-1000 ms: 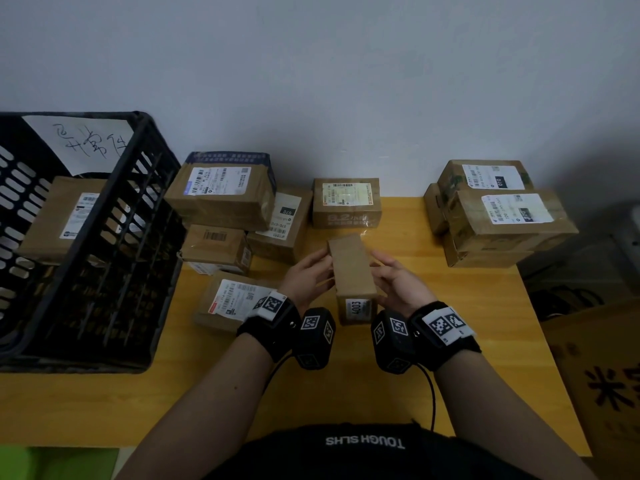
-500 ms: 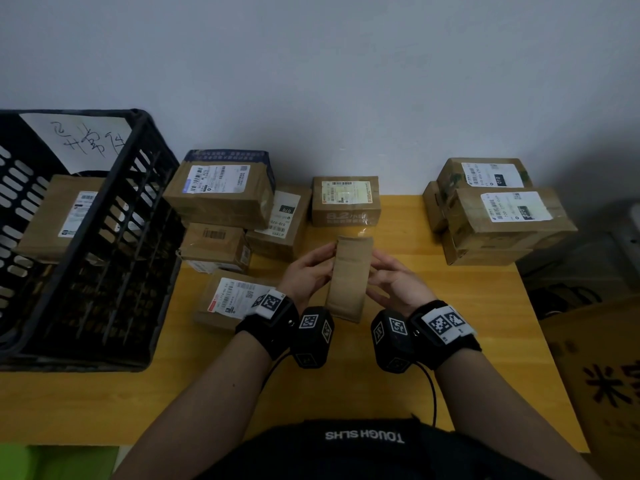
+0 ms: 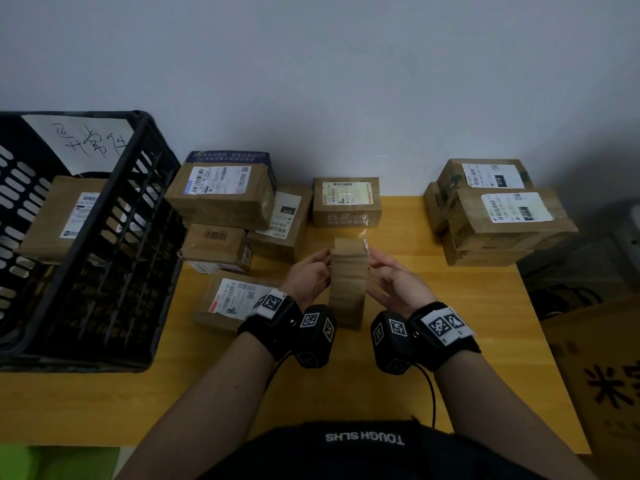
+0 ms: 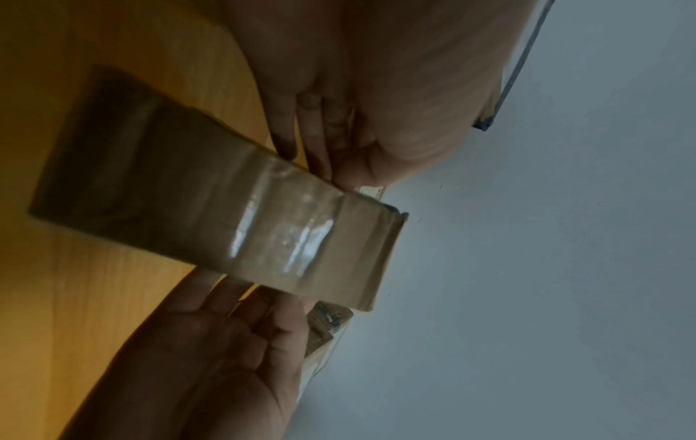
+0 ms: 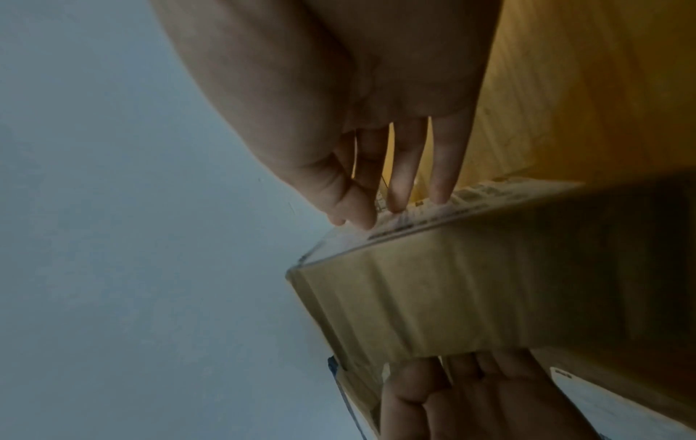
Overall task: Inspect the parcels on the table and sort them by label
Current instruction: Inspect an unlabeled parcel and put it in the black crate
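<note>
Head view: a narrow cardboard parcel (image 3: 348,282) stands on end over the middle of the yellow wooden bench (image 3: 450,358), between the left hand (image 3: 306,277) and the right hand (image 3: 398,287). Each hand's grip is straight fingers laid flat against a side of the parcel, not curled round it. Whether the parcel's lower end rests on the bench cannot be told. Labelled cardboard boxes crowd the far-left area, one flat labelled box (image 3: 235,299) just beside the left wrist. A stack of boxes (image 3: 498,216) sits at the far right. A black slatted crate (image 3: 86,271) at left holds another labelled parcel. Most label print is too small to read.

Left wrist view: the parcel (image 4: 226,217) shows plain brown card with a glossy strip of clear tape. Fingers touch it from both sides; the view is dim and blurred.

Right wrist view: the right hand's fingertips (image 5: 399,202) press on the parcel's white label (image 5: 471,202), seen edge-on and unreadable. The left hand (image 5: 471,396) bears against the opposite face.
</note>
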